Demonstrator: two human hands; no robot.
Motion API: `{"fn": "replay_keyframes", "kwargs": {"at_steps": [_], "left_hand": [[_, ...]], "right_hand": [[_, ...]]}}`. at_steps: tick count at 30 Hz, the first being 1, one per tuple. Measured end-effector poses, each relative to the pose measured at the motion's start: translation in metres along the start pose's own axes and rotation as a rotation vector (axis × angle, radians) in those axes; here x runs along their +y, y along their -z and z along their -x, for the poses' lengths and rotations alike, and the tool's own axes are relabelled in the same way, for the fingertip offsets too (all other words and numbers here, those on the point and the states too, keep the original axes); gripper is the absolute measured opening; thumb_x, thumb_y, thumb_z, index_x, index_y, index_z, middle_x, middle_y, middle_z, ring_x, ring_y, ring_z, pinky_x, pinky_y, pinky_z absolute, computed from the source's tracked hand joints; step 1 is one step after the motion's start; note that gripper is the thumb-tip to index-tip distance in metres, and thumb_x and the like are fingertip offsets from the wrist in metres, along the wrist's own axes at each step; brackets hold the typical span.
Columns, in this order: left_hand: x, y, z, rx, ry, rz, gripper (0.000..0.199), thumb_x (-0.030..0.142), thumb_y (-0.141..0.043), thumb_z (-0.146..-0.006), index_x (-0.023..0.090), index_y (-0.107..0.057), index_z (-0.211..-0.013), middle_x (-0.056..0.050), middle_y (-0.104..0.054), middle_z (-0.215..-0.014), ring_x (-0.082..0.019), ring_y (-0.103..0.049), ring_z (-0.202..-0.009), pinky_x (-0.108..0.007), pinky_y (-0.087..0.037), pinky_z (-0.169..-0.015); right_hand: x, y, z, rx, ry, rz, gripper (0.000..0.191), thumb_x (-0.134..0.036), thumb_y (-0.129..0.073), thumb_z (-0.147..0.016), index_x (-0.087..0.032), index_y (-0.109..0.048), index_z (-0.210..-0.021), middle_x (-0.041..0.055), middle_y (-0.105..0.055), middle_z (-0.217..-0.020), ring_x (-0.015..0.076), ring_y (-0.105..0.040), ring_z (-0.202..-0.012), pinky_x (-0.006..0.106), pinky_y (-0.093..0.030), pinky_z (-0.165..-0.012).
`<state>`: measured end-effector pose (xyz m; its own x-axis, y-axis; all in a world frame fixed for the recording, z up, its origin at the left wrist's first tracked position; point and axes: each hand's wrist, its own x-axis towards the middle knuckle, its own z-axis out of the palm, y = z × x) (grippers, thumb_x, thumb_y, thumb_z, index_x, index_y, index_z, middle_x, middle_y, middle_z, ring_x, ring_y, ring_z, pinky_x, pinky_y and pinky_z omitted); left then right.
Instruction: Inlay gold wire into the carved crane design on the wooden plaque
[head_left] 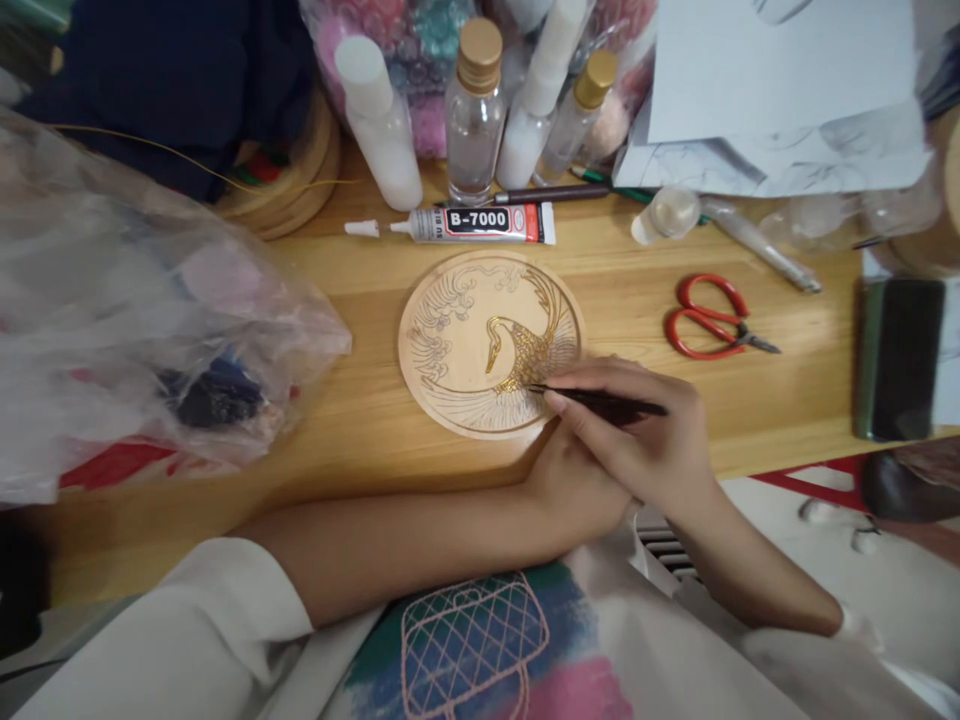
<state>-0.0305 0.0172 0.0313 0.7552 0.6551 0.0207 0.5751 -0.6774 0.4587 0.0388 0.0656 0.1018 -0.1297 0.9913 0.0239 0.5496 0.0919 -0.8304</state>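
Note:
A round wooden plaque (pixel 465 375) lies on the table, drawn with a crane, waves and clouds. Gold wire outlines the crane's head and neck and part of its body. My right hand (pixel 645 420) grips slim black tweezers (pixel 607 400), whose tips touch the gold-lined body or hover just over it; I cannot tell which. Beneath the right hand, my left hand (pixel 574 480) rests near the plaque's lower right edge, its fingers mostly hidden.
A B-7000 glue tube (pixel 480 222) lies behind the plaque, with several bottles (pixel 476 130) beyond. Red-handled scissors (pixel 712 320) and a dark phone (pixel 900 360) are on the right. A plastic bag (pixel 150 300) covers the left side. Papers (pixel 780 70) lie at the back right.

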Motion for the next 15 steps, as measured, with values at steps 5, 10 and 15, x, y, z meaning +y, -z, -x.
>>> {"fn": "replay_keyframes", "kwargs": {"at_steps": [5,10,15], "left_hand": [[-0.004,0.016,0.006,0.108,-0.012,-0.080,0.047,0.029,-0.034,-0.103,0.009,-0.049,-0.144,-0.013,-0.065,-0.131,-0.026,-0.052,-0.133,-0.040,-0.043,-0.109],[-0.008,0.031,0.004,0.061,-0.039,-0.095,0.048,0.031,-0.038,-0.103,0.008,-0.051,-0.143,-0.014,-0.070,-0.118,-0.028,-0.058,-0.123,-0.041,-0.044,-0.104],[-0.007,0.033,0.002,0.008,-0.030,-0.067,0.050,0.030,-0.034,-0.103,0.007,-0.046,-0.147,-0.012,-0.072,-0.113,-0.027,-0.064,-0.108,-0.040,-0.045,-0.098]], "right_hand": [[0.000,0.001,-0.004,-0.008,-0.067,-0.037,0.005,-0.019,-0.073,-0.080,-0.023,-0.076,-0.083,0.0025,-0.079,-0.086,0.0177,-0.075,-0.079,0.030,-0.062,-0.073],[0.000,0.001,-0.006,-0.006,-0.120,-0.056,0.004,-0.021,-0.074,-0.079,-0.022,-0.077,-0.081,0.0024,-0.079,-0.084,0.0174,-0.075,-0.076,0.030,-0.063,-0.072],[0.000,0.001,-0.007,-0.007,-0.121,-0.067,0.004,-0.019,-0.075,-0.078,-0.022,-0.076,-0.080,0.0017,-0.079,-0.083,0.0166,-0.075,-0.076,0.028,-0.063,-0.072]]}}
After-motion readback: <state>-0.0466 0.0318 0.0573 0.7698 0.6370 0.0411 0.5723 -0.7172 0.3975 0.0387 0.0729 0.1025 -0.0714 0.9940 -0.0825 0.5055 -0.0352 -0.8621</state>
